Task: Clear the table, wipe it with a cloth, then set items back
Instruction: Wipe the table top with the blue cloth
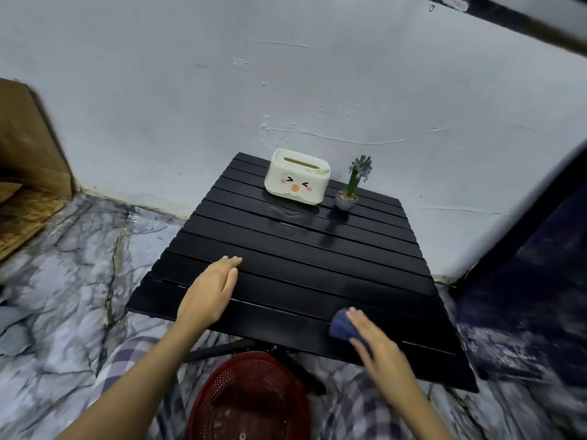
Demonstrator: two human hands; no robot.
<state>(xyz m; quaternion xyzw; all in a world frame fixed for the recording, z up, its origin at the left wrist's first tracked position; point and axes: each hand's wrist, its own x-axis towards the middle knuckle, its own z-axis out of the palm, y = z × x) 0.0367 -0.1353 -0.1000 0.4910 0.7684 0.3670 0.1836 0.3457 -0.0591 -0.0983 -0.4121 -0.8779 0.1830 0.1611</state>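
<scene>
Blue cloth [342, 327] bunched on the near right part of the black slatted table [317, 268], close to the front edge. Right hand [379, 347] on top of it, fingers extended over the cloth and pressing it to the slats; thumb side blurred, so cannot tell whether fingers actually curl around it. Left hand [211, 289] flat on the near left part of the tabletop, palm down, fingers straight and together, holding nothing.

Far end of table, by the wall: white tissue box [297, 176] with a cartoon face, green trim at base, slot on top. Just right of it, apart from it, small grey pot with a purple-flowered plant [351, 190], upright. Faint smeared streak on the slats just in front of the tissue box.

Below the near table edge: red mesh basket [251, 398] on the floor between checked trouser legs. Marble-pattern floor [63, 281] all round. Cardboard [28, 147] against the wall at far left. Edges of view motion-blurred.
</scene>
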